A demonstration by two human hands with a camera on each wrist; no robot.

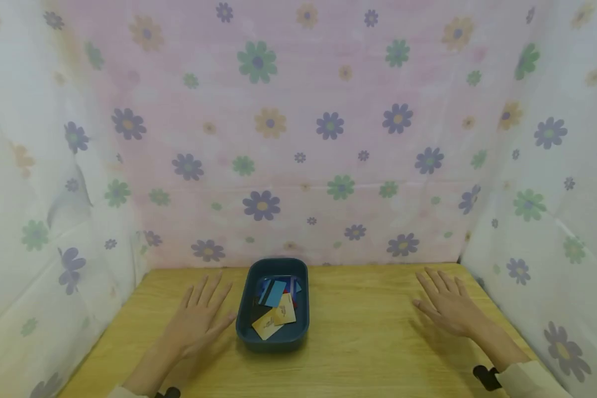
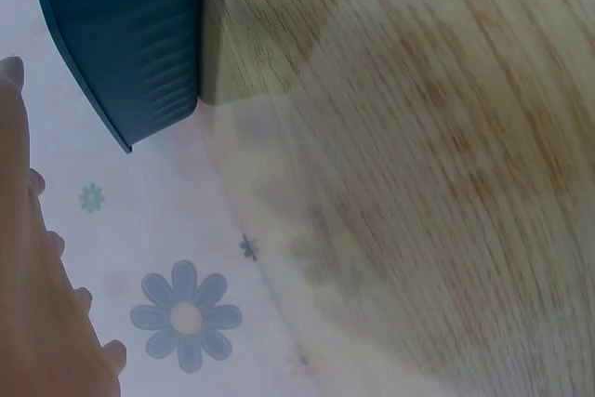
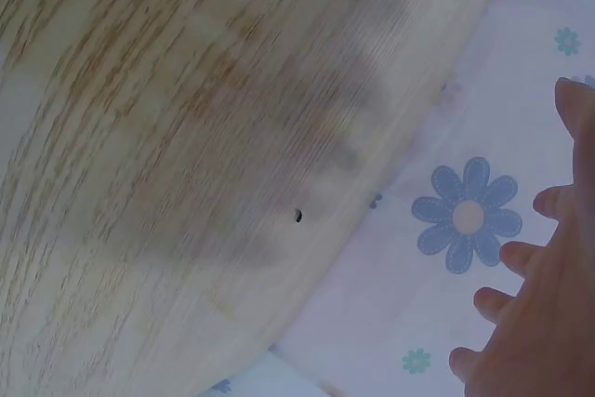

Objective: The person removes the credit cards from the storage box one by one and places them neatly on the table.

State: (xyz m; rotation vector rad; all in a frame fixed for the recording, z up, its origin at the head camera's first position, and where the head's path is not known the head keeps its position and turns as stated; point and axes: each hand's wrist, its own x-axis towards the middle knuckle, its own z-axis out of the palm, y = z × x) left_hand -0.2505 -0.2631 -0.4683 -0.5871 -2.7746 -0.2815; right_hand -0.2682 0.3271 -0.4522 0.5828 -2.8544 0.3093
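A dark teal plastic basket (image 1: 272,346) stands on the wooden table, left of the middle. Several cards lie loosely in it, among them a light blue card (image 1: 276,293) with a dark stripe and two gold cards (image 1: 267,325). My left hand (image 1: 195,319) is spread out just left of the basket, thumb pointing toward its wall, and holds nothing. On the far right my right hand (image 1: 450,308) is also spread, fingers straight, with nothing in it. In the left wrist view the basket's outer side (image 2: 130,34) shows beside the left hand (image 2: 42,276).
The wooden table (image 1: 363,331) runs back to a flowered cloth (image 1: 298,138), which also hangs along both sides. A small dark mark (image 3: 298,216) shows on the tabletop in the right wrist view. Dark bands (image 1: 486,378) are on both wrists.
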